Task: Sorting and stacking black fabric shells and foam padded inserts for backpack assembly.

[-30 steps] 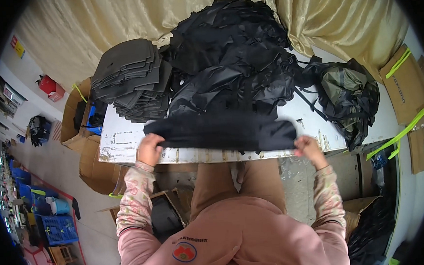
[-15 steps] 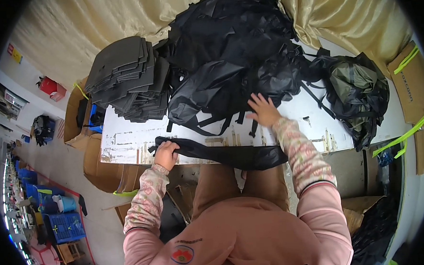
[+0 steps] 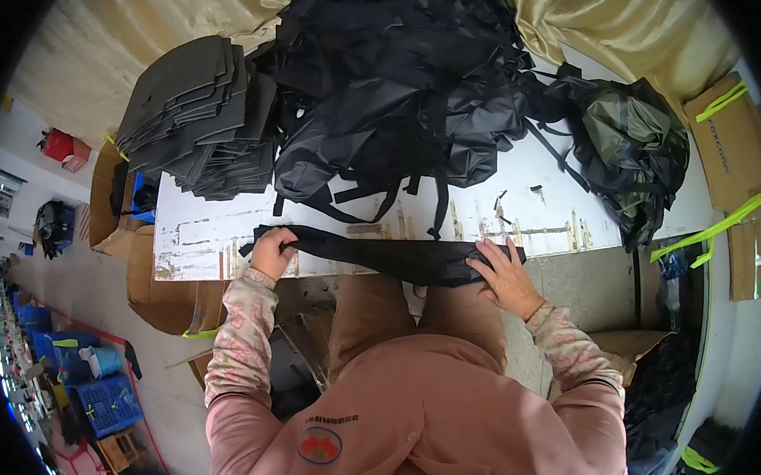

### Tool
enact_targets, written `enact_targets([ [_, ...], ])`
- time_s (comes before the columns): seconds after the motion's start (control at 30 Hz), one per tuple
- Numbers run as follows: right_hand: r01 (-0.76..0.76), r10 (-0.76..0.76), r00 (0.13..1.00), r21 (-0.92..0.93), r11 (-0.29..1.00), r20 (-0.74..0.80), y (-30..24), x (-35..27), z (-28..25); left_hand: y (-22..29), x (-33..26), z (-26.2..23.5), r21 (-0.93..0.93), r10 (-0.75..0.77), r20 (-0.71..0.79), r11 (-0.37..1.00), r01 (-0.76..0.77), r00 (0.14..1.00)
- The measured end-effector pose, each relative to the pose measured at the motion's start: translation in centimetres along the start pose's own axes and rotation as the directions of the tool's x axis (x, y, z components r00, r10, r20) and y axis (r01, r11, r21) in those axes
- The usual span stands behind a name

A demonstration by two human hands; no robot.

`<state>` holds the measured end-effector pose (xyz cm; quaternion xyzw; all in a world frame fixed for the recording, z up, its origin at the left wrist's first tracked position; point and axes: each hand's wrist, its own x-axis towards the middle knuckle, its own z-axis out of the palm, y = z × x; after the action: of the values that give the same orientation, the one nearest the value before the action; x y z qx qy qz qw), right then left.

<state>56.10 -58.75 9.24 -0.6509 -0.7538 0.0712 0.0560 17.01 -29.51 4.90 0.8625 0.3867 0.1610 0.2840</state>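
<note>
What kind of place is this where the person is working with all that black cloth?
Probably a small bag-making workshop. A big heap of black bags with straps covers the white worktable, a stack of dark grey panels waits beside it, and cardboard boxes and blue crates stand around on the floor.

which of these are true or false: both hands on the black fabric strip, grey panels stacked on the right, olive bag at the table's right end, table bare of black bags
1. Both hands are on the black fabric strip. True: left hand grips one end, right hand presses flat on the other.
2. The grey panel stack is on the right. False: it is on the left.
3. The olive bag lies at the white table right end. True.
4. No black bags are on the table. False: a black bag pile fills the middle.
</note>
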Motion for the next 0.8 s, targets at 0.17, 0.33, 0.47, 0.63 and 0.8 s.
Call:
enact_targets([
  [0.17, 0.041, 0.003, 0.95, 0.134, 0.99, -0.312, 3.4, 0.4, 2.1, 0.0, 0.3, 0.1, -0.09, -0.037, 0.014, 0.995, 0.038, 0.999],
  [0.33, -0.169, 0.459, 0.888, 0.917, 0.361, -0.017, 6.3, 3.5, -0.3, 0.4, -0.8, -1.1, -0.018, -0.016, -0.104, 1.0, 0.014, 0.994],
  [0.47, -0.245, 0.429, 0.892, 0.95, 0.195, 0.142, 10.1, 5.0, -1.0, 1.1, -1.5, -1.5, 0.053, 0.029, -0.213, 0.998, -0.019, 0.977],
  [0.63, -0.339, 0.528, 0.832, 0.909, 0.243, 0.169, 11.2, 5.0, -1.3, 1.1, -2.3, -1.0, 0.123, 0.127, -0.208, 0.987, -0.103, 0.97],
  [0.8, -0.51, 0.637, 0.77, 0.565, 0.649, -0.037, 10.0, 4.9, -2.8, 0.5, -3.5, -0.5, 0.196, 0.15, -0.181, 0.974, -0.113, 0.972],
])
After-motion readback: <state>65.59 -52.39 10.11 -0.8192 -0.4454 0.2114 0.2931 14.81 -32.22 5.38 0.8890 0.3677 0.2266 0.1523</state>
